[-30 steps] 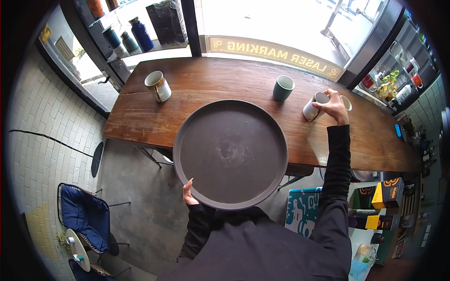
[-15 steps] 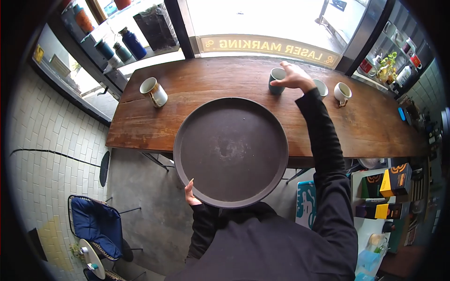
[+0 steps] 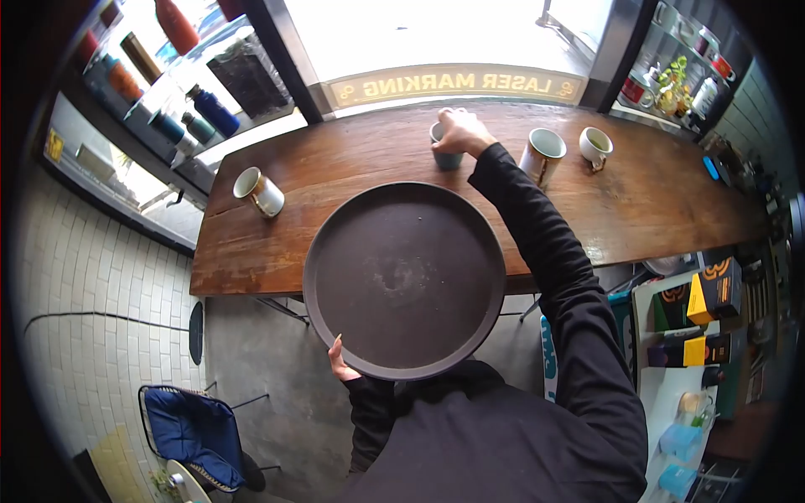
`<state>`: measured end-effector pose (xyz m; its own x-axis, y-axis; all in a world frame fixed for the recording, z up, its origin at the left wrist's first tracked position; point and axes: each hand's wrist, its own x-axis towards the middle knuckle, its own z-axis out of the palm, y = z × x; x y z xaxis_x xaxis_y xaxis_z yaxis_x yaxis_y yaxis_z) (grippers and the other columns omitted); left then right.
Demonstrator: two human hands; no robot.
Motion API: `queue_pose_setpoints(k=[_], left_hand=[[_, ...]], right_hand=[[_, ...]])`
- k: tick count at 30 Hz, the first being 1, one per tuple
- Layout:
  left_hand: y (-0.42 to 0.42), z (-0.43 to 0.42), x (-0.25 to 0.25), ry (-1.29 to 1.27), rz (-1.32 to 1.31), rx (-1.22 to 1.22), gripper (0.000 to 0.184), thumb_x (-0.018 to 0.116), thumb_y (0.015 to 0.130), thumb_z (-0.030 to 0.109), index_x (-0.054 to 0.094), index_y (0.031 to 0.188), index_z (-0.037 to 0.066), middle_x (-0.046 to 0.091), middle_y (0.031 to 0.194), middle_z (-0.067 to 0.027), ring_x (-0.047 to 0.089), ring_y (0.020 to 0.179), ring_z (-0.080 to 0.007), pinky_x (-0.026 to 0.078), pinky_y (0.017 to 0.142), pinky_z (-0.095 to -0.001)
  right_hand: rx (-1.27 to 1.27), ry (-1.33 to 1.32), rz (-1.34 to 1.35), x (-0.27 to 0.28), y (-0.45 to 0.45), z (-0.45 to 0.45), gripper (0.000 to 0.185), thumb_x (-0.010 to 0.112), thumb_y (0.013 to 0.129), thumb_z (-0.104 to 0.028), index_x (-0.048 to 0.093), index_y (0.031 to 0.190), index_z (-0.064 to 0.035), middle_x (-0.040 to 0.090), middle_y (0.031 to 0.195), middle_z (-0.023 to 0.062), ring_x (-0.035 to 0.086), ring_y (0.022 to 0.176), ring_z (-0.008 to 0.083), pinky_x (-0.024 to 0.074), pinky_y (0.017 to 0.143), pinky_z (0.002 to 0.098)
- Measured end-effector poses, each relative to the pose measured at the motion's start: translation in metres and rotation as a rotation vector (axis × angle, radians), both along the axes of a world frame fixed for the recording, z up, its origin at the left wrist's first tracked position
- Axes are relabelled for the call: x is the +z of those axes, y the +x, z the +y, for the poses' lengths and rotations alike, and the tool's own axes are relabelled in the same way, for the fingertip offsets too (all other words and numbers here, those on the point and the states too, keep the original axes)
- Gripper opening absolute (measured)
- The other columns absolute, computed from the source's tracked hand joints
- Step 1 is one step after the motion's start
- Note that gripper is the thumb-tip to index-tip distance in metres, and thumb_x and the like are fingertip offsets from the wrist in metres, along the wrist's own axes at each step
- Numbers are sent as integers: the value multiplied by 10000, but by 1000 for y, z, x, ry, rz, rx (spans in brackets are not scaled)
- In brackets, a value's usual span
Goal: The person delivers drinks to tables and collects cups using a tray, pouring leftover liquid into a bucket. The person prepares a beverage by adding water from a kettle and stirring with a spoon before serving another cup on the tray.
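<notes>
My left hand (image 3: 341,360) grips the near left rim of a round dark tray (image 3: 405,281), its thumb over the edge and its other fingers hidden beneath. Nothing lies on the tray. Beyond its far edge, my right hand (image 3: 464,132) is closed round the top of a dark green cup (image 3: 447,158) at the wooden table (image 3: 335,151). To the right of that hand stand a tall white and brown cup (image 3: 543,151) and a small white cup with a handle (image 3: 596,147). Another white and brown cup (image 3: 260,193) is at the table's left.
Bottles (image 3: 214,111) line shelves by the window at the left. Mugs and a plant (image 3: 673,84) fill shelves at the right. A blue cushioned chair (image 3: 193,432) is at the lower left; boxes (image 3: 713,292) sit on a white counter at the right.
My right hand has moved left from the white and brown cup to the green cup and closed on it. The view has turned right; my left hand still holds the tray.
</notes>
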<state>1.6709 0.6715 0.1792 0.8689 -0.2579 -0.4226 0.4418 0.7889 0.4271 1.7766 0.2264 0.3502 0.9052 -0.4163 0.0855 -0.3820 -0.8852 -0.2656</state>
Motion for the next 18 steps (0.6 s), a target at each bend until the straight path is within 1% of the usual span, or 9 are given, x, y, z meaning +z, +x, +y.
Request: queue_pose_setpoints(k=[3,4,5,7,9,11,13,15,18], left_hand=[[-2,-2,15,12,-115,-14,299,637,803,277,660,1013,65,682,1046,-108,641,974,-275,519,862,-412],[0,-3,15,13,-118,-30,299,637,803,277,660,1013,65,682,1046,-108,641,974,-275,519,862,-412],[0,-4,15,29,-107,-7,294,638,806,277,662,1014,71,684,1048,-106,642,974,-276,519,863,-412],[-1,-3,14,64,-83,42,284,642,812,279,666,1016,82,686,1053,-103,644,974,-280,520,865,-413],[2,-2,11,39,-129,13,292,641,813,283,665,1023,81,688,1053,-103,645,971,-283,519,868,-419],[0,-4,20,2,-57,-33,312,646,807,292,663,1031,75,688,1054,-105,645,972,-286,521,865,-424],[0,-5,22,1,-62,-40,316,644,808,294,661,1033,73,687,1054,-106,645,972,-286,522,862,-425],[0,-3,17,-2,-63,-47,319,642,809,296,660,1034,70,687,1055,-107,646,971,-287,523,859,-426],[4,0,5,70,-86,19,312,636,811,290,658,1027,65,688,1045,-109,647,965,-286,525,851,-418]], right_hand=[[91,94,5,6,-10,-11,800,754,718,-504,529,1251,48,564,1248,294,537,1196,405,441,1010,421],[99,102,64,26,-26,-5,862,722,774,-553,459,1336,46,506,1333,293,502,1244,405,404,1059,420],[85,102,60,29,-33,-16,862,722,774,-553,459,1336,46,506,1333,293,502,1244,405,404,1059,420],[132,-3,-260,31,-60,-45,811,695,828,-516,434,1374,23,476,1375,283,494,1261,393,414,1058,423],[-110,151,-192,73,-109,-55,754,677,861,-485,437,1393,-8,459,1404,272,492,1270,383,431,1047,411],[-254,16,-275,59,-140,-126,748,710,836,-455,448,1397,-36,463,1402,267,496,1268,380,447,1031,398],[-418,-63,-246,56,-179,-170,809,776,759,-451,463,1387,-47,474,1397,248,489,1276,376,435,1048,401],[-661,-46,-121,27,-202,-199,946,828,683,-473,413,1442,-89,435,1426,242,429,1320,383,392,1086,444],[-635,68,44,-13,-220,-221,1174,906,562,-448,288,1509,-135,340,1487,225,393,1352,377,388,1102,430]])
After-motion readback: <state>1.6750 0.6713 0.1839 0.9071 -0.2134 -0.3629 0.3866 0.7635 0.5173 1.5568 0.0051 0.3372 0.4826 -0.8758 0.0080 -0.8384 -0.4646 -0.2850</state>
